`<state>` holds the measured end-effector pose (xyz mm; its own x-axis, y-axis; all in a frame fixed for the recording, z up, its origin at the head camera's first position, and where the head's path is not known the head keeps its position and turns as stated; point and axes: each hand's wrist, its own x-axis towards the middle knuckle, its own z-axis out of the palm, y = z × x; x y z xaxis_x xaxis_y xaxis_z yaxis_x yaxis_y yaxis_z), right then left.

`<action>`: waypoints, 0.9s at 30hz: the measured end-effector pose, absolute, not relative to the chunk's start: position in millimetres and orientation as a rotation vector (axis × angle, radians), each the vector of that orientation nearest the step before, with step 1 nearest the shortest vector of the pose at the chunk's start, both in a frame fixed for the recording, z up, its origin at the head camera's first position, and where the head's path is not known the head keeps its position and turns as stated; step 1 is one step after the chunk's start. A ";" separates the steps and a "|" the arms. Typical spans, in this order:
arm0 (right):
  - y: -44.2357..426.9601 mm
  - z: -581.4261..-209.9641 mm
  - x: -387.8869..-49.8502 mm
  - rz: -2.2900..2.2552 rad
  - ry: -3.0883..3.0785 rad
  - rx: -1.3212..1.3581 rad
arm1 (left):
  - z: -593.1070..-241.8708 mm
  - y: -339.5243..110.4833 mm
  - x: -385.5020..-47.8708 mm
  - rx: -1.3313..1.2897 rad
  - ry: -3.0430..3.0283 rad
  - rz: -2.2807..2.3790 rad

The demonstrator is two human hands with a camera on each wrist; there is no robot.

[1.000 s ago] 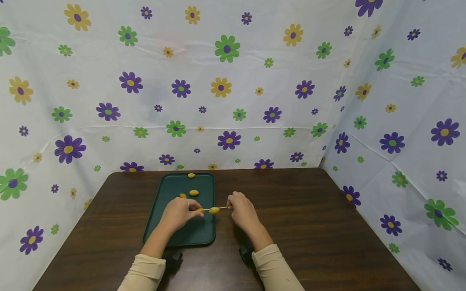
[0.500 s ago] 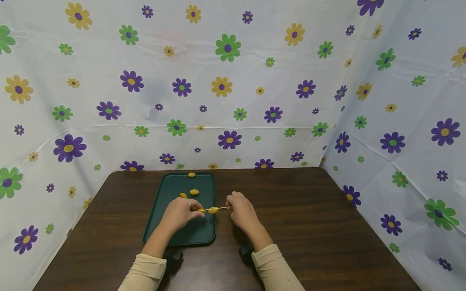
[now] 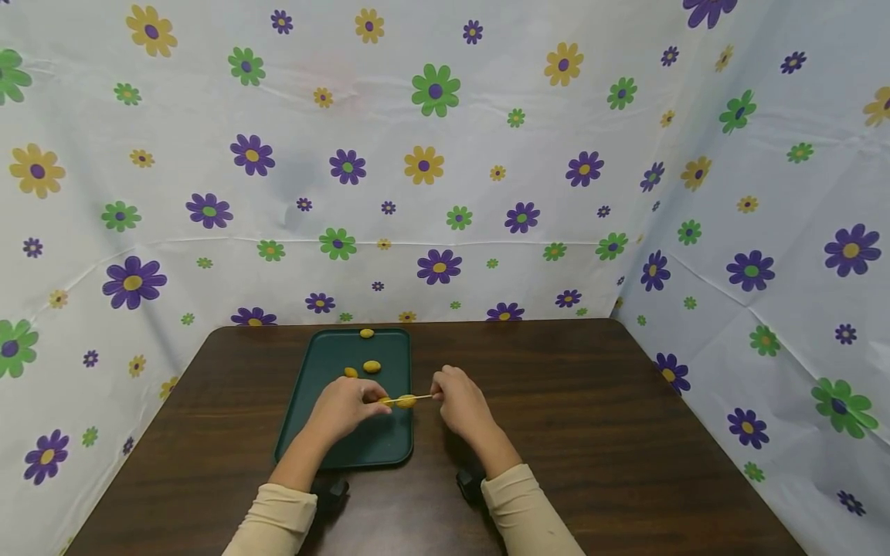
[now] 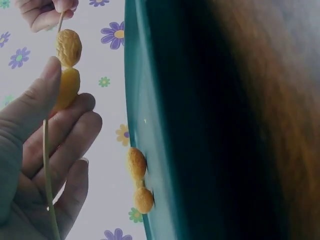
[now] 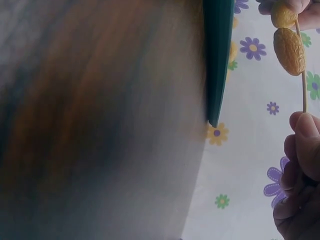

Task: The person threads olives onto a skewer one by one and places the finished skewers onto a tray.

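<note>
A thin stalk [image 5: 304, 95] with two wrinkled yellow dates on it stretches between my hands in the head view. My left hand [image 3: 341, 405], over the tray's right part, pinches the nearer date [image 4: 70, 89] between thumb and fingers. The stalk's tail runs down along that palm in the left wrist view. Beyond the fingertips sits the other date [image 4: 69, 47], close against the held one. My right hand [image 3: 462, 398], just right of the tray, pinches the stalk's far end between thumb and forefinger. That hand's fingertips are apart from both dates.
Below the left hand lies a dark green tray [image 3: 375, 449] on a brown wooden table [image 3: 556, 425]. Three loose yellow dates show on it: one in the middle [image 3: 371, 367], another beside it [image 3: 351, 372], and one by the back rim [image 3: 366, 333]. Flowered sheeting [image 3: 445, 201] surrounds the table.
The free date has come slightly left, closer to my left fingers, and the right hand has shifted a little left. Both grips look the same.
</note>
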<state>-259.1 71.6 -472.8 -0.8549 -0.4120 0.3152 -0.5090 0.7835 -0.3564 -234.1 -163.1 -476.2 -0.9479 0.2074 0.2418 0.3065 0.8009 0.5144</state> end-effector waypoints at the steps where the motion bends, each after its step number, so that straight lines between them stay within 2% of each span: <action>1: 72.4 -472.5 -259.2 0.671 -2.754 0.712 | -475.8 -163.4 -234.6 -0.408 -2.820 -0.856; 11: 99.4 -472.5 -269.5 0.862 -2.737 0.563 | -455.7 -187.2 -243.6 -0.428 -2.890 -0.824; 18: 126.9 -469.6 -282.5 0.920 -2.762 0.457 | -445.9 -220.5 -256.3 -0.239 -2.989 -0.799; 27: 143.3 -471.2 -286.0 0.957 -2.765 0.354 | -457.4 -219.4 -274.3 -0.028 -3.150 -0.690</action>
<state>-286.0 143.3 -471.2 -0.9525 -0.1605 0.2588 -0.2862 0.7626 -0.5801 -274.3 -219.4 -457.4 -0.9964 0.0348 -0.0771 -0.0006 0.9084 0.4180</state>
